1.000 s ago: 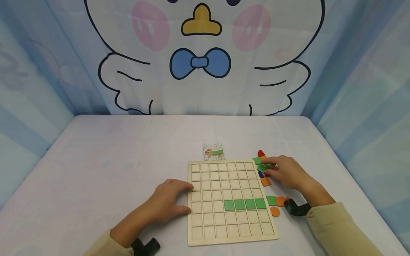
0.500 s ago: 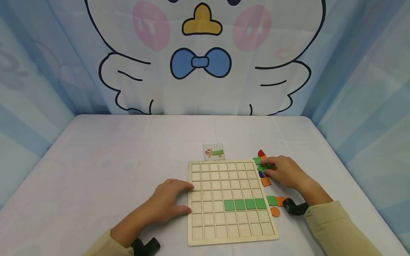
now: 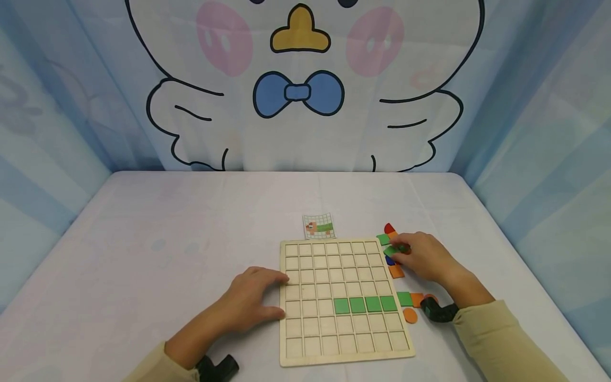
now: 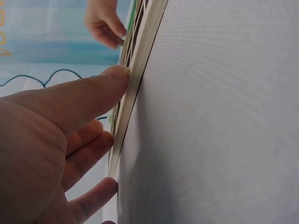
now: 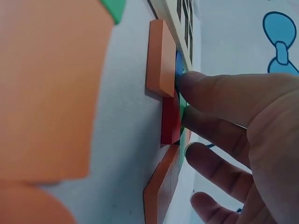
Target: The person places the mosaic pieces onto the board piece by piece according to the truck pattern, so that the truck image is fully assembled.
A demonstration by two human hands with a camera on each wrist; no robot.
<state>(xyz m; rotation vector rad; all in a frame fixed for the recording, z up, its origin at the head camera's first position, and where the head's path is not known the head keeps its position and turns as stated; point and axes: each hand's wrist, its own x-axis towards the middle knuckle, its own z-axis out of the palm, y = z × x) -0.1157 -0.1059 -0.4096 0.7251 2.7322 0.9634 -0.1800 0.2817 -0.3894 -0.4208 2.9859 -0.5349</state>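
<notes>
A wooden grid board [image 3: 312,347] lies on the table, with a row of several green square tiles [image 3: 357,305] set in it. My left hand [image 3: 253,294] rests against its left edge; in the left wrist view the thumb and fingertips touch the board's side [image 4: 122,123]. Beyond the board's upper right edge, my right hand [image 3: 425,257] pinches a green tile [image 3: 391,251] between thumb and index finger. Around those fingertips lie a red tile [image 5: 171,119], a blue piece [image 3: 390,260] and an orange tile [image 3: 396,271]; the hand hides part of this pile.
A small picture card [image 3: 319,227] with a gridded pattern lies behind the board. Right of the board are another green tile [image 3: 404,299], an orange square [image 3: 417,300] and an orange disc [image 3: 410,316]. A cartoon-printed curtain [image 3: 298,138] stands behind the table.
My right thumb and fingers have drawn slightly closer on the green tile, which has shifted a little. My left hand and the board have not moved.
</notes>
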